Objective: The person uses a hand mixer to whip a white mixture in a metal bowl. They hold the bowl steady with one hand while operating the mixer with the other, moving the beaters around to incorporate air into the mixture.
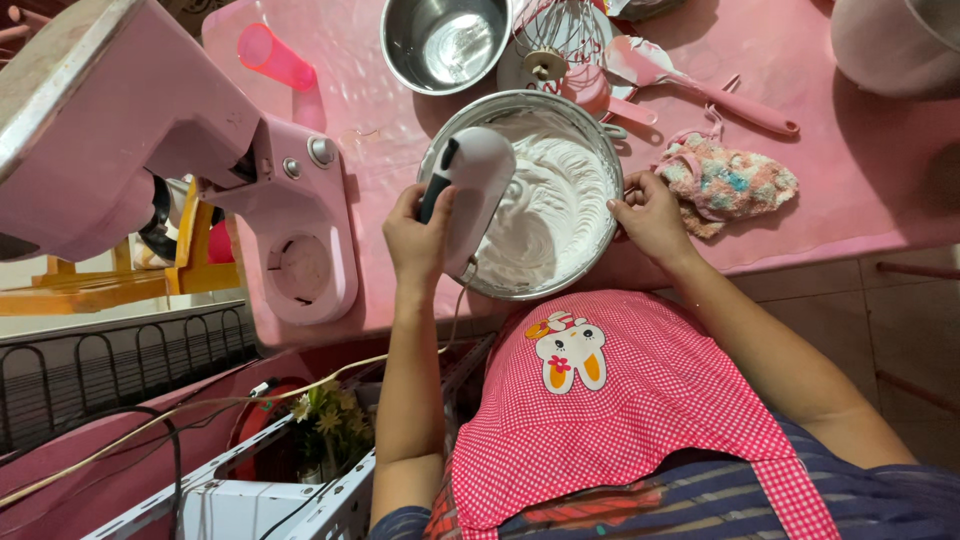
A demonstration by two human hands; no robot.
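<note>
Two bowls, one hand mixer, two hands at work.

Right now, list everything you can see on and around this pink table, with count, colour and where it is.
hand mixer: one, white with dark handle, over the big bowl
big bowl: one, metal, full of white whipped cream, table's near edge
empty bowl: one, metal, behind the big bowl
whisk attachment: one, wire, right of the empty bowl
spatula: one, pink, smeared white, far right of the bowls
cloth: one, pastel, right of the big bowl
cup: one, pink, lying far left
stand mixer: one, pink, left end
table: one, pink
apron: one, red-checked, on the person
left hand: grips the hand mixer
right hand: holds the big bowl's rim
</note>
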